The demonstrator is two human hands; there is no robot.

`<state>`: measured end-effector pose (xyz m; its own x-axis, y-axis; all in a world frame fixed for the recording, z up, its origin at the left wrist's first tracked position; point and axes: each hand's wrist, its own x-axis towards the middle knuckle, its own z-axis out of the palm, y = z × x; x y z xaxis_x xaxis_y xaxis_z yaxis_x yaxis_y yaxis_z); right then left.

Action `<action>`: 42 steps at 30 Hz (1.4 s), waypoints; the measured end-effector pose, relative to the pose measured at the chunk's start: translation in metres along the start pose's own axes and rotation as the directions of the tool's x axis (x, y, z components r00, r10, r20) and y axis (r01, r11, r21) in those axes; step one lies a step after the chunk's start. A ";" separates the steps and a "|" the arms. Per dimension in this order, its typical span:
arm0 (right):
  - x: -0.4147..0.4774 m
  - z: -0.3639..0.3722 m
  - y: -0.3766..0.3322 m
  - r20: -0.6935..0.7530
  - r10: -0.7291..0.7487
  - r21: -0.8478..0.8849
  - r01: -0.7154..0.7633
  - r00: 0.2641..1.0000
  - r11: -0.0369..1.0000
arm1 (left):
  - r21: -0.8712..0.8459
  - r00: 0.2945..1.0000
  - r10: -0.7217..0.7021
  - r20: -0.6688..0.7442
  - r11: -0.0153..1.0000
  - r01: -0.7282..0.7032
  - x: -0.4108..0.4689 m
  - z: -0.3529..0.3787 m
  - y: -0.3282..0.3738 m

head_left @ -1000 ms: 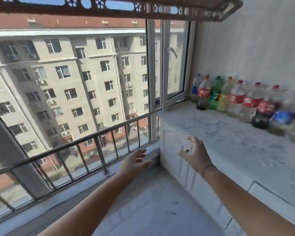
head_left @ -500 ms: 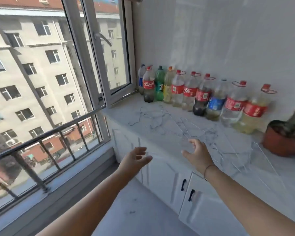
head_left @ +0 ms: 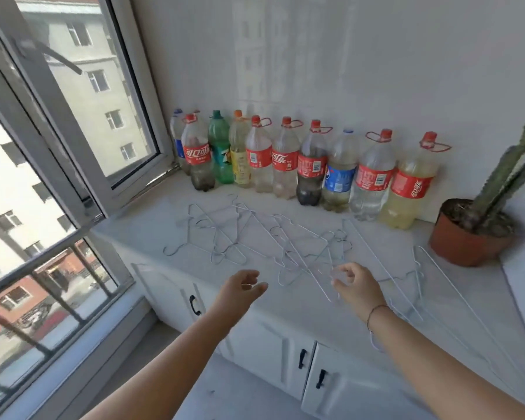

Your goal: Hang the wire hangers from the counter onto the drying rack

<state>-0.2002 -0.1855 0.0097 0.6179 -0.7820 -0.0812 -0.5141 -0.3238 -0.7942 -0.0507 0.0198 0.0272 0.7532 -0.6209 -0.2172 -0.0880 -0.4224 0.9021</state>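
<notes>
Silver-grey thin wire hangers (head_left: 285, 244) lie flat in a loose, tangled spread on the white stone-look desk (head_left: 140, 225). Their hooks cross over each other, so I think they have to come off one at a time. None looks picked up yet, so the job seems to be right at its start. I cannot see the drying rack from where I stand.

The person's bare right hand (head_left: 355, 286) hovers just over the near edge of the pile. Its grip is half wide, fingers bent a little like a claw, and it holds nothing that I can see. I think it is shaped that way to pinch one thin wire. The bare left hand (head_left: 241, 287) floats near the desk's front edge. Its grip is wide and loose, maybe ready to hold the other hangers down.

A row of tall plastic bottles (head_left: 285, 165) stands against the back wall, behind the hangers. A brown round plant pot (head_left: 464, 237) with a green cactus sits off to the right, near the last hangers, so a fast pull could bump it.
</notes>
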 end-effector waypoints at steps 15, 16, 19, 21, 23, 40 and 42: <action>0.114 0.011 0.058 -0.149 0.331 -0.026 -0.339 0.932 0.941 | 0.155 0.982 -0.143 0.122 0.980 0.123 0.202 0.039 -0.006; 0.119 0.013 0.062 -0.144 0.339 -0.039 -0.347 0.930 0.937 | 0.158 0.977 -0.172 0.125 0.976 0.151 0.209 0.044 -0.009; 0.136 0.017 0.073 -0.123 0.362 -0.060 -0.371 0.924 0.927 | 0.192 0.966 -0.229 0.122 0.960 0.203 0.230 0.058 -0.020; 0.146 0.019 0.078 -0.106 0.378 -0.065 -0.386 0.920 0.920 | 0.213 0.959 -0.261 0.109 0.949 0.234 0.240 0.066 -0.026; 0.154 0.020 0.082 -0.086 0.390 -0.071 -0.396 0.917 0.915 | 0.226 0.951 -0.290 0.108 0.939 0.260 0.249 0.076 -0.030; 0.177 0.022 0.122 -0.040 0.432 -0.091 -0.434 0.901 0.896 | 0.250 0.940 -0.337 -0.049 0.907 0.338 0.283 0.113 -0.039; 0.178 0.022 0.122 -0.023 0.421 -0.124 -0.421 0.907 0.899 | 0.117 0.939 -0.344 -0.030 0.931 0.345 0.281 0.111 -0.036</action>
<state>-0.1399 -0.3528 -0.1146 0.3298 -0.8577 -0.3944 -0.7957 -0.0277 -0.6051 0.0912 -0.2130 -0.1076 0.7565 -0.4181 -0.5029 0.1013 -0.6849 0.7216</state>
